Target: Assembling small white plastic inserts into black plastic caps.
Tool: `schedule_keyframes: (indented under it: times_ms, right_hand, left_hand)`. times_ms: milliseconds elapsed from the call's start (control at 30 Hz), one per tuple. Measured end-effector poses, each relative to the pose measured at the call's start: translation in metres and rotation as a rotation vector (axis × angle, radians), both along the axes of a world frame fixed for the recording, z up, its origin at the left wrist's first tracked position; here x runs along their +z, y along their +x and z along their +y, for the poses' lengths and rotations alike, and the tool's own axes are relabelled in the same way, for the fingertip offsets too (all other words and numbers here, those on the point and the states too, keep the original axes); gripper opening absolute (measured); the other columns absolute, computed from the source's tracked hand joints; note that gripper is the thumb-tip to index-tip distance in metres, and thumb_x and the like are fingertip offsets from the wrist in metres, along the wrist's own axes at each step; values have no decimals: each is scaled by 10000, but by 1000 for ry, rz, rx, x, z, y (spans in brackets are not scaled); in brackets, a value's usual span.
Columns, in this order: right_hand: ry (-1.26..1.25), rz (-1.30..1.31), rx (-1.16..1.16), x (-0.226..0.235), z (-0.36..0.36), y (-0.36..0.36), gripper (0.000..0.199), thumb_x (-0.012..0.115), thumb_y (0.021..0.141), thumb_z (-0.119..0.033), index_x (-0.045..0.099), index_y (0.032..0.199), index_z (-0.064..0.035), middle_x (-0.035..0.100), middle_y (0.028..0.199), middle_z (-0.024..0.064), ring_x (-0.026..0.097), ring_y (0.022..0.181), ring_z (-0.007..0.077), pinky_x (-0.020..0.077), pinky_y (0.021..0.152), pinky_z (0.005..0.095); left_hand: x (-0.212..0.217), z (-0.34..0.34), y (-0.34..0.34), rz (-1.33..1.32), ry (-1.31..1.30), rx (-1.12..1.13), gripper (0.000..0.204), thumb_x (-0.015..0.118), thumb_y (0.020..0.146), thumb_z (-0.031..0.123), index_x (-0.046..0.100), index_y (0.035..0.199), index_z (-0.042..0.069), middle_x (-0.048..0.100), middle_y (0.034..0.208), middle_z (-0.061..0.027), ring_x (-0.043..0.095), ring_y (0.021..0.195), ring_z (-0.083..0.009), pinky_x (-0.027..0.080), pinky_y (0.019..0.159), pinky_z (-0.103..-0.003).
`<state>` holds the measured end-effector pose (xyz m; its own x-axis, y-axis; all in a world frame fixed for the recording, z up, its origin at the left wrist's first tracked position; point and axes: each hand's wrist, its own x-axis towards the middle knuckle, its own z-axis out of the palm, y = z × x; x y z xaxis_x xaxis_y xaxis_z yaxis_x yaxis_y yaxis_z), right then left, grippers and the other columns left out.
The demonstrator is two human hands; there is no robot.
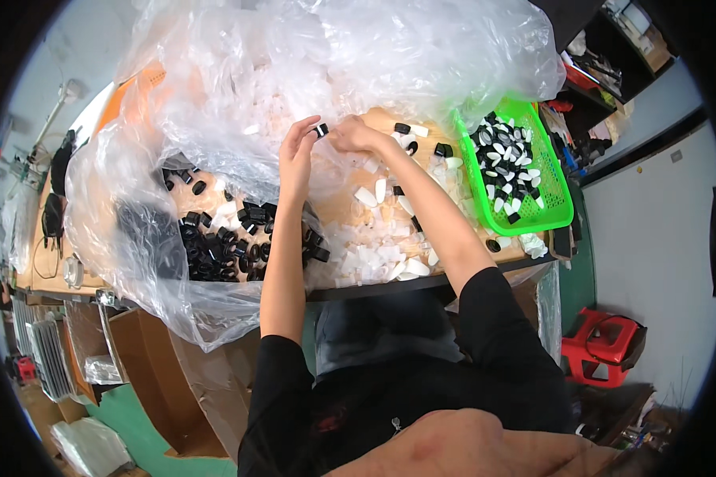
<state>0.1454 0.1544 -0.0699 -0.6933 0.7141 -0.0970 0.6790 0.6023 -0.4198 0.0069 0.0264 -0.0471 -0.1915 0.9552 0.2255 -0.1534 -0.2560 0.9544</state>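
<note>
My left hand (297, 149) pinches a small black ring-like part (321, 130) with a light band between thumb and fingertips. Close to its right, my right hand (353, 134) has its fingers drawn together; whatever they may hold is hidden. Both hands are raised over the middle of the table, in front of crumpled clear plastic sheeting (263, 71). Black parts (215, 253) lie heaped to the left of my left forearm. White and translucent pieces (382, 254) are scattered between my forearms.
A green basket (565, 195) holding black and white oval pieces stands on the right of the table. Plastic sheeting drapes over the table's left front edge (207, 318). Below are cardboard boxes (163, 374); a red stool (600, 346) stands at the lower right.
</note>
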Motion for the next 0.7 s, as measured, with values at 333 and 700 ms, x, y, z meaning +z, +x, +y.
schedule_keyframes:
  times_ms: [333,700]
  right_hand:
    - [-353,187,153,41,-73,88,316,611,901,-265,666,1165,-100,665,1174,137,646,1049,261,488,923,337]
    - [198,138,-231,-15,-87,137,446,398,1012,-446,595,1301,-168,458,1448,137,348,1376,330,234,1139,468]
  left_hand:
    - [-3,-6,-12,43,-23,19,315,547,935,131,596,1235,51,652,999,-11,608,985,-110,408,896,-235]
    - [7,-7,4,10,-42,-8,342,677,826,-9,604,1159,7,676,1000,-59,614,875,-109,466,815,-242]
